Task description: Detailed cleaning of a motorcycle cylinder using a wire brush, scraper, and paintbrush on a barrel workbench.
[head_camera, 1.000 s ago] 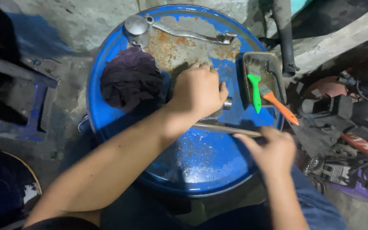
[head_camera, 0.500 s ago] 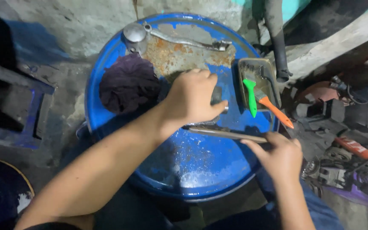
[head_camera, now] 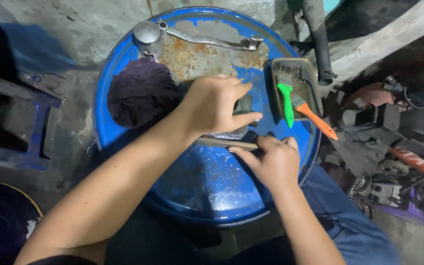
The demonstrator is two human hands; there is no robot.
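Hands have drawn closer together over the blue drum top [head_camera: 207, 196] in the last second. The left hand [head_camera: 217, 105] presses down on a small grey metal part [head_camera: 244, 105] near the drum's centre, fingers curled over it; its grip covers the part, much as before. The right hand [head_camera: 271, 162], which a second ago sat out at 4 o'clock by the rim, has slid inward along the thin wooden stick [head_camera: 226, 143] and now pinches it just beside the part, so the stick's working end lies right under the left palm. At 10 o'clock rests a dark rag [head_camera: 141, 91]; at 12 o'clock a metal lever [head_camera: 207, 38]; at 2 o'clock a small tray [head_camera: 310, 73] holding a green-handled brush [head_camera: 286, 104] and an orange-handled brush [head_camera: 315, 117].
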